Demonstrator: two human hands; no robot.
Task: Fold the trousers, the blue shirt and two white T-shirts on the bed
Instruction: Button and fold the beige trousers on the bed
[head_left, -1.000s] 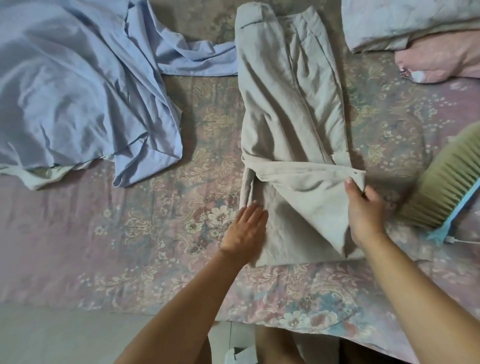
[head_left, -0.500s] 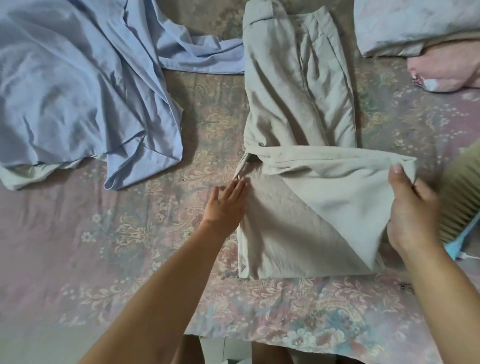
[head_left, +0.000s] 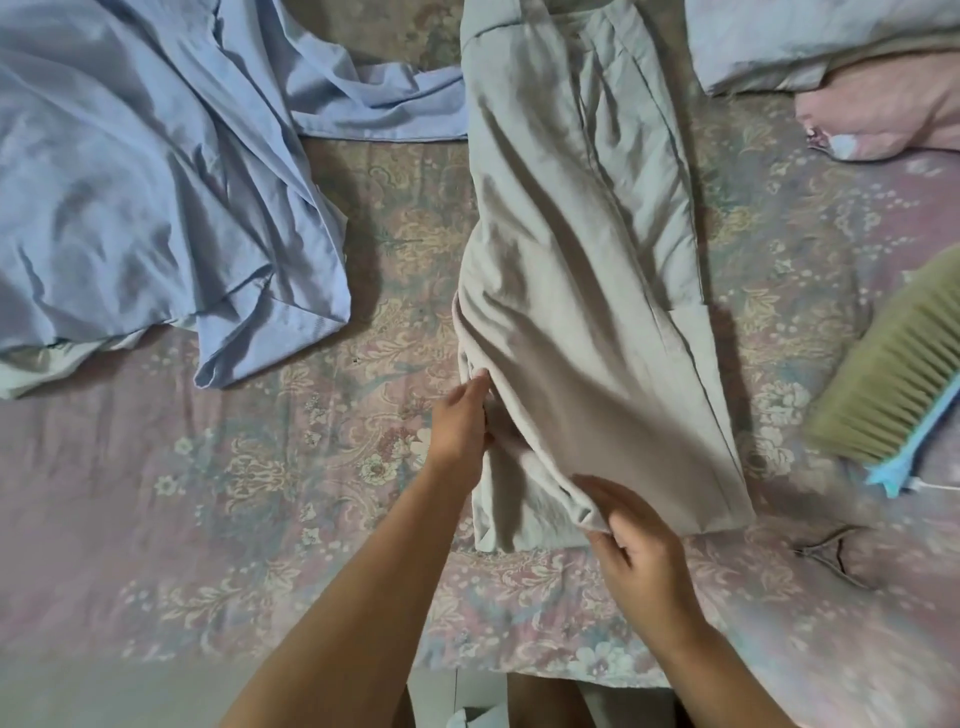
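Bristle brush (head_left: 896, 382) with blue handle at right; grey pillow (head_left: 810, 39), pink pillow (head_left: 893, 111) top right.

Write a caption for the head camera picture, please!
Two hands fold beige trousers on a floral bed: left hand at the edge, right hand pinching a corner; blue shirt waits.

bed (head_left: 270, 499) lying under a faded pink floral sheet | pale folded bedding (head_left: 810, 41) and a pink pillow (head_left: 893, 111) sitting at far right | bristle brush (head_left: 893, 379) with blue handle resting at right edge | soft, even light falling
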